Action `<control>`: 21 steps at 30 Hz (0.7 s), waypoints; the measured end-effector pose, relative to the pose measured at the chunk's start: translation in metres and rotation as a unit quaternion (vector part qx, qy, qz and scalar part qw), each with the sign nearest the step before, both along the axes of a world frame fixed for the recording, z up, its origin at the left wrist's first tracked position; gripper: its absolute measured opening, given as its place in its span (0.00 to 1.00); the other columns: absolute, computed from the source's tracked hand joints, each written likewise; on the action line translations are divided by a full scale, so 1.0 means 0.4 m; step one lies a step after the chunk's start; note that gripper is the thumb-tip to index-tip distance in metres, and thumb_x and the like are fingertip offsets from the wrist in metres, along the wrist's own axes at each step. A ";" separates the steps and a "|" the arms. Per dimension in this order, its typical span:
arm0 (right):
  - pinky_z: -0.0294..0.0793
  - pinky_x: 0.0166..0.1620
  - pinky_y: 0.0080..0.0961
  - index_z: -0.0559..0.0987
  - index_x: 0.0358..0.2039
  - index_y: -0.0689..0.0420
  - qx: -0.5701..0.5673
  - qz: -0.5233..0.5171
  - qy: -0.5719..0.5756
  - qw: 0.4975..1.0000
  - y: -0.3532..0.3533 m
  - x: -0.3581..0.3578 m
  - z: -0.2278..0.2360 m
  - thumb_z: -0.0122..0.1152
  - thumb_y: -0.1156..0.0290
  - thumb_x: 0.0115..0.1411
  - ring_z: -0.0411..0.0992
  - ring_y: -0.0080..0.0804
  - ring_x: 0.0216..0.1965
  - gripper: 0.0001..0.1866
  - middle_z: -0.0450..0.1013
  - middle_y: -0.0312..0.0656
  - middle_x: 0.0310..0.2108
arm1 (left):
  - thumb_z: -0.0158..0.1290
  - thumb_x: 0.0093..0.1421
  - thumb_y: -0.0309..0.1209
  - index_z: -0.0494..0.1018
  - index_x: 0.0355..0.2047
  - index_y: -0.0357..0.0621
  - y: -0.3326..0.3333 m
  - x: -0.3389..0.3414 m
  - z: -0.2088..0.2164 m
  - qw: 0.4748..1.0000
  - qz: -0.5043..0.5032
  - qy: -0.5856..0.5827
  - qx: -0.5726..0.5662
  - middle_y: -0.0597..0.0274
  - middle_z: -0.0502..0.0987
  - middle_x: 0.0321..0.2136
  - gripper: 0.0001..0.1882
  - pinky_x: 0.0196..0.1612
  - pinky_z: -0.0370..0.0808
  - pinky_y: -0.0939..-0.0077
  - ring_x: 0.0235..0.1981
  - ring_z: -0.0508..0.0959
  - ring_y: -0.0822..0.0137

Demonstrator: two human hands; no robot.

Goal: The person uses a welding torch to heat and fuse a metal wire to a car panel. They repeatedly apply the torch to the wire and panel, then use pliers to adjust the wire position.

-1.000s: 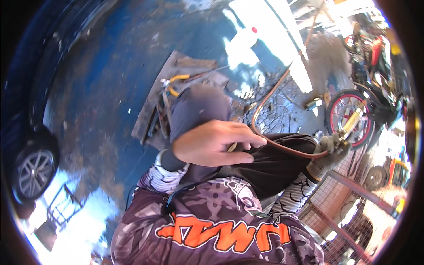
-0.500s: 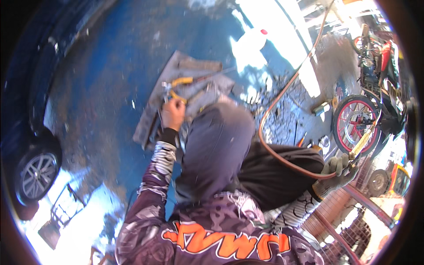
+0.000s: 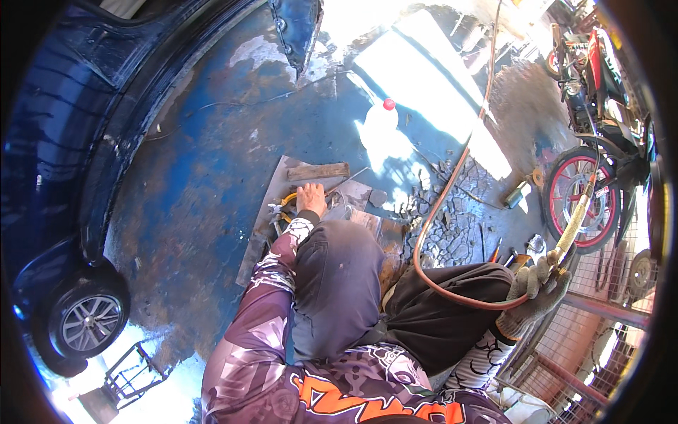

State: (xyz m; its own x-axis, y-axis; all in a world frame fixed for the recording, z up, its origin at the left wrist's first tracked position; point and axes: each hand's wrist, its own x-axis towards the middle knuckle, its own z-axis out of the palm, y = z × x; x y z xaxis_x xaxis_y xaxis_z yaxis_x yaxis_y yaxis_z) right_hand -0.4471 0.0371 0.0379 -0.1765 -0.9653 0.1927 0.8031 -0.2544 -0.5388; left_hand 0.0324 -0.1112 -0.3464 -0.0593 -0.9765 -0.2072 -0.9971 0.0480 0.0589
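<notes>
My bare left hand (image 3: 311, 198) reaches down onto a grey board (image 3: 256, 238), fingers bunched together over the near end of a thin rod (image 3: 348, 179). What lies under the fingers is hidden. Just left of it are yellow-handled pliers (image 3: 285, 201), and a wooden block (image 3: 318, 172) sits just beyond. In a grey knitted glove, my right hand (image 3: 534, 291) is wrapped round what looks like a welding electrode holder (image 3: 573, 227), its worn yellowish shaft pointing up and away. A brown cable (image 3: 432, 222) loops from it across my right leg.
A dark blue car (image 3: 63, 134) with its wheel (image 3: 88, 321) stands at left. Beyond the board are a white jug with a red cap (image 3: 382, 121) and broken dark flakes (image 3: 452, 212). A motorbike (image 3: 600, 134) and wire mesh (image 3: 618, 304) are at right.
My left hand has gone from beside the pliers to the far side of them, over the rod's end. The right hand keeps its hold on the tool. The whole view has shifted.
</notes>
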 end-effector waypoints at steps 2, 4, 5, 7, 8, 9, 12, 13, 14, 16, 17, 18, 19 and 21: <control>0.60 0.16 0.19 0.68 0.60 0.70 0.001 -0.013 0.011 1.000 0.001 -0.010 -0.002 0.50 0.56 0.76 0.59 0.22 0.13 0.27 0.66 0.39 0.29 | 0.61 0.58 0.42 0.76 0.45 0.47 0.025 -0.011 0.000 0.999 0.017 0.024 0.024 0.55 0.82 0.41 0.18 0.52 0.73 0.53 0.49 0.80 0.54; 0.60 0.16 0.18 0.68 0.60 0.70 -0.003 -0.020 0.003 1.000 0.004 -0.015 -0.005 0.50 0.57 0.76 0.58 0.21 0.14 0.26 0.66 0.39 0.29 | 0.60 0.58 0.43 0.75 0.45 0.45 0.050 -0.012 0.002 0.996 0.033 0.060 0.056 0.54 0.84 0.39 0.19 0.50 0.75 0.51 0.47 0.82 0.52; 0.60 0.16 0.18 0.67 0.60 0.70 -0.005 -0.021 -0.003 1.000 0.002 -0.018 -0.006 0.50 0.57 0.76 0.57 0.21 0.14 0.26 0.66 0.39 0.29 | 0.60 0.58 0.43 0.75 0.45 0.44 0.065 -0.013 0.002 0.993 0.041 0.088 0.068 0.52 0.84 0.39 0.19 0.49 0.76 0.50 0.46 0.82 0.50; 0.60 0.15 0.17 0.67 0.60 0.71 0.005 -0.055 -0.037 0.998 0.003 -0.020 -0.006 0.50 0.58 0.76 0.56 0.20 0.14 0.26 0.65 0.39 0.29 | 0.58 0.59 0.42 0.73 0.45 0.41 0.083 -0.006 0.006 0.988 0.048 0.113 0.089 0.47 0.83 0.38 0.20 0.47 0.78 0.47 0.46 0.83 0.46; 0.60 0.15 0.18 0.67 0.60 0.71 0.002 -0.051 -0.013 0.999 0.003 -0.019 -0.006 0.51 0.58 0.76 0.56 0.20 0.14 0.27 0.65 0.39 0.29 | 0.58 0.59 0.42 0.73 0.45 0.41 0.085 0.000 0.010 0.986 0.068 0.124 0.082 0.46 0.83 0.38 0.20 0.47 0.78 0.48 0.46 0.83 0.45; 0.60 0.15 0.18 0.67 0.60 0.71 -0.003 -0.045 0.002 0.999 0.004 -0.017 -0.005 0.51 0.58 0.76 0.56 0.20 0.14 0.27 0.65 0.39 0.29 | 0.58 0.59 0.42 0.73 0.45 0.41 0.086 0.005 0.014 0.983 0.093 0.131 0.092 0.45 0.84 0.38 0.20 0.47 0.78 0.48 0.45 0.83 0.44; 0.59 0.15 0.18 0.67 0.60 0.71 -0.008 -0.020 0.003 1.000 0.000 -0.011 -0.002 0.51 0.57 0.75 0.56 0.20 0.14 0.27 0.65 0.38 0.28 | 0.59 0.59 0.40 0.72 0.45 0.41 0.087 0.013 0.043 0.964 0.162 0.176 0.116 0.43 0.84 0.40 0.19 0.47 0.79 0.48 0.44 0.83 0.41; 0.59 0.15 0.18 0.67 0.60 0.71 -0.008 -0.010 -0.004 1.000 -0.002 -0.009 -0.001 0.51 0.57 0.75 0.56 0.20 0.13 0.27 0.65 0.37 0.27 | 0.59 0.59 0.40 0.72 0.45 0.42 0.090 0.013 0.060 0.955 0.183 0.196 0.124 0.42 0.84 0.40 0.19 0.47 0.79 0.47 0.43 0.83 0.39; 0.59 0.15 0.19 0.67 0.60 0.71 -0.006 -0.010 -0.004 1.000 -0.003 -0.008 0.000 0.51 0.56 0.75 0.56 0.20 0.13 0.27 0.64 0.37 0.27 | 0.59 0.60 0.40 0.72 0.47 0.42 0.105 0.009 0.084 0.946 0.203 0.241 0.073 0.42 0.84 0.40 0.19 0.46 0.79 0.49 0.43 0.84 0.41; 0.58 0.16 0.19 0.68 0.59 0.71 -0.004 -0.011 -0.006 1.000 -0.003 -0.007 0.002 0.51 0.56 0.76 0.56 0.20 0.13 0.28 0.64 0.36 0.26 | 0.58 0.63 0.39 0.72 0.51 0.43 0.162 -0.006 0.158 0.914 0.248 0.320 -0.004 0.43 0.84 0.39 0.19 0.45 0.81 0.53 0.43 0.85 0.45; 0.58 0.17 0.20 0.68 0.59 0.71 0.000 -0.015 -0.010 1.000 -0.004 -0.006 0.003 0.51 0.56 0.76 0.56 0.20 0.13 0.28 0.63 0.36 0.26 | 0.58 0.65 0.38 0.72 0.54 0.44 0.183 -0.006 0.209 0.894 0.252 0.361 -0.086 0.45 0.84 0.39 0.20 0.44 0.81 0.56 0.42 0.85 0.50; 0.58 0.17 0.20 0.68 0.59 0.71 0.004 -0.019 -0.014 1.000 -0.003 -0.005 0.002 0.52 0.56 0.76 0.56 0.20 0.13 0.28 0.63 0.36 0.26 | 0.57 0.66 0.37 0.72 0.57 0.46 0.208 0.003 0.273 0.869 0.265 0.394 -0.140 0.46 0.84 0.39 0.21 0.44 0.81 0.59 0.41 0.85 0.54; 0.58 0.17 0.21 0.68 0.59 0.71 0.005 -0.008 -0.026 1.000 0.000 -0.004 0.002 0.52 0.56 0.76 0.56 0.20 0.13 0.28 0.63 0.36 0.26 | 0.57 0.67 0.36 0.71 0.61 0.47 0.235 0.016 0.345 0.840 0.304 0.420 -0.162 0.47 0.84 0.38 0.23 0.43 0.82 0.63 0.40 0.86 0.58; 0.57 0.18 0.21 0.68 0.59 0.70 0.012 -0.027 -0.011 1.000 0.000 -0.007 0.000 0.52 0.56 0.75 0.56 0.20 0.13 0.27 0.62 0.36 0.26 | 0.55 0.70 0.31 0.69 0.66 0.46 0.275 0.059 0.517 0.828 0.263 0.435 -0.235 0.53 0.84 0.40 0.25 0.43 0.81 0.70 0.40 0.83 0.68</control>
